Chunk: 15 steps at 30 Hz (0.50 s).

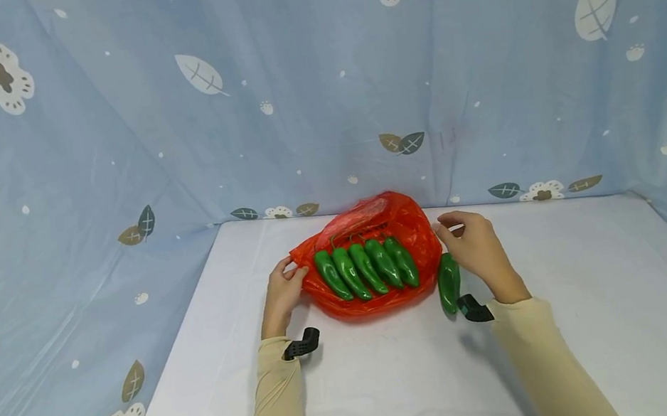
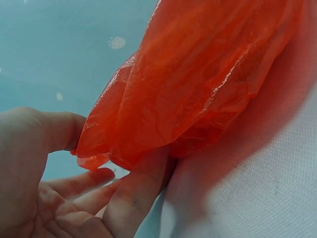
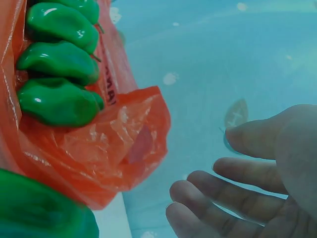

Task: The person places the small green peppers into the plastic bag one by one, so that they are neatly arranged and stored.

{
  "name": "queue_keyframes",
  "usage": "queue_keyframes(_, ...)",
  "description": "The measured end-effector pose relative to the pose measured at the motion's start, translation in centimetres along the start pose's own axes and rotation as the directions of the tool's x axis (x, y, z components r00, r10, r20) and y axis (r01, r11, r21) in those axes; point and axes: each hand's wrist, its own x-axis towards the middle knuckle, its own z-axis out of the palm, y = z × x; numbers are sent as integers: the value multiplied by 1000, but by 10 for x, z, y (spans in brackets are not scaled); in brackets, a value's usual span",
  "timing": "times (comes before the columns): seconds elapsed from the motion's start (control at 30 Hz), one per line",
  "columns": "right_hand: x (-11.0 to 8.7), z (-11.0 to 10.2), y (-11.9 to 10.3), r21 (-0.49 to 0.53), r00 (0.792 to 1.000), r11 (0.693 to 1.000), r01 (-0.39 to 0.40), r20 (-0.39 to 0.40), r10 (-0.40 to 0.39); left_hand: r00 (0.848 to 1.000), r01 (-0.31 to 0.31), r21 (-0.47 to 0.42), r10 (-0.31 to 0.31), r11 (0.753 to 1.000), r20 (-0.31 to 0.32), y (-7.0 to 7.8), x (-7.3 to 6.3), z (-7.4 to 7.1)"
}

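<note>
Several green peppers [image 1: 361, 270] lie side by side on a red plastic bag [image 1: 349, 310], which is spread on the white table. My left hand [image 1: 282, 291] pinches the bag's left edge between thumb and fingers; the left wrist view shows the red film [image 2: 188, 89] caught there. Just off the bag's right edge, my right hand [image 1: 474, 248] hovers with relaxed fingers and nothing in them. Below it, one more green pepper [image 1: 449, 284] rests on the table beside the bag. In the right wrist view that loose pepper [image 3: 44, 210] shows at the lower left, apart from the fingers.
A white cloth [image 1: 390, 372] covers the table. Behind it and along both sides hangs a blue curtain [image 1: 304, 97] with flowers and leaves. Each wrist carries a small black camera, the left camera [image 1: 303, 343] near the bag's lower left.
</note>
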Motion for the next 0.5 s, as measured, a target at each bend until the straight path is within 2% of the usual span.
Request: queue_keyframes(0.5, -19, -8, 16, 10, 996, 998, -59, -68, 59, 1000, 21, -16, -21, 1000, 1, 0, 1, 0)
